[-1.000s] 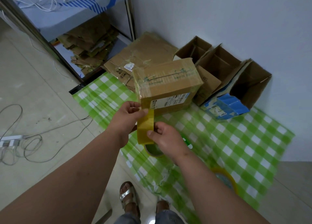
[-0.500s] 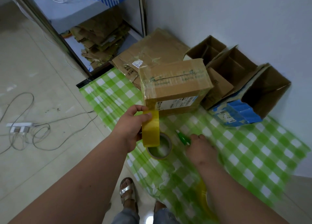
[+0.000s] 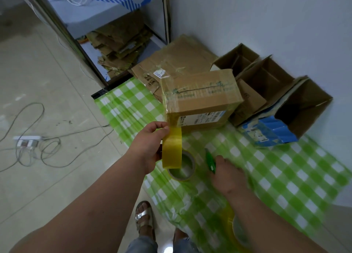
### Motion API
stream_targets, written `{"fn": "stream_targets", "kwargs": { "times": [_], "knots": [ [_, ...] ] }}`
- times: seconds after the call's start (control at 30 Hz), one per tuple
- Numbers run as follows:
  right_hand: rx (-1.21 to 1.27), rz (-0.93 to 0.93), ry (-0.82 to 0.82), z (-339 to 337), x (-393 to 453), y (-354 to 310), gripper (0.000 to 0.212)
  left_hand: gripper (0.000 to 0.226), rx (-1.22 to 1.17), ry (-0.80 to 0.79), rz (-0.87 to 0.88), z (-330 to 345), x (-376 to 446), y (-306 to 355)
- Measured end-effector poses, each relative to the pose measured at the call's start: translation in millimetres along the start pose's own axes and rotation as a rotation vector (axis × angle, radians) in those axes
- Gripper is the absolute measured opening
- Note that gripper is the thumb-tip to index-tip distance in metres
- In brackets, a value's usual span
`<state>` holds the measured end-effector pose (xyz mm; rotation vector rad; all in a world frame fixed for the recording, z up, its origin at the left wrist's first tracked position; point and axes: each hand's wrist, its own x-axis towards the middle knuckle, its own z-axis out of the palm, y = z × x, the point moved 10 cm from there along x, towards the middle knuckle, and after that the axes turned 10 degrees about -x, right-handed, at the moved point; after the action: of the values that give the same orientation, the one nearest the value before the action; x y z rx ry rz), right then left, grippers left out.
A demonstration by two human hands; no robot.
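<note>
A sealed cardboard box [image 3: 202, 98] with a white label stands on a green checked cloth [image 3: 276, 167]. A strip of yellow tape [image 3: 172, 148] runs from the box's near left corner down to a tape roll [image 3: 182, 170] that hangs below. My left hand [image 3: 148, 146] pinches the strip near the box corner. My right hand [image 3: 226, 174], blurred, is low over the cloth and holds a green cutter [image 3: 210, 162] whose tip sticks out to the upper left.
Open cardboard boxes [image 3: 266, 77] and a blue one [image 3: 270, 130] stand against the white wall. Flattened cardboard [image 3: 171, 62] lies behind the box. A second tape roll [image 3: 238, 230] lies under my right forearm. A power strip with cables [image 3: 28, 140] is on the floor to the left.
My right hand let go of the tape strip, moved down to the right onto the cloth and took hold of the green cutter. The left hand kept its pinch on the tape.
</note>
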<state>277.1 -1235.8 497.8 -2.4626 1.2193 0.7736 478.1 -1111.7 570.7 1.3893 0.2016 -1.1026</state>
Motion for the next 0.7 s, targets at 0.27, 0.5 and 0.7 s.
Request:
{"fn": "stream_targets", "kwargs": {
  "times": [0.27,0.5,0.7],
  "knots": [
    [0.543,0.004,0.265,-49.7,-15.6,-4.0,0.017,0.008,0.001,0.007,0.007,-3.6,-1.4,-0.3],
    [0.398,-0.355,0.52,-137.2,-49.4,-57.9,0.033,0.007,-0.006,0.016,0.004,-0.6,-2.4,-5.0],
    [0.235,-0.417,0.547,-149.7,-48.7,-78.0,0.035,0.005,-0.009,0.017,0.007,-0.8,-2.8,-8.7]
  ]
}}
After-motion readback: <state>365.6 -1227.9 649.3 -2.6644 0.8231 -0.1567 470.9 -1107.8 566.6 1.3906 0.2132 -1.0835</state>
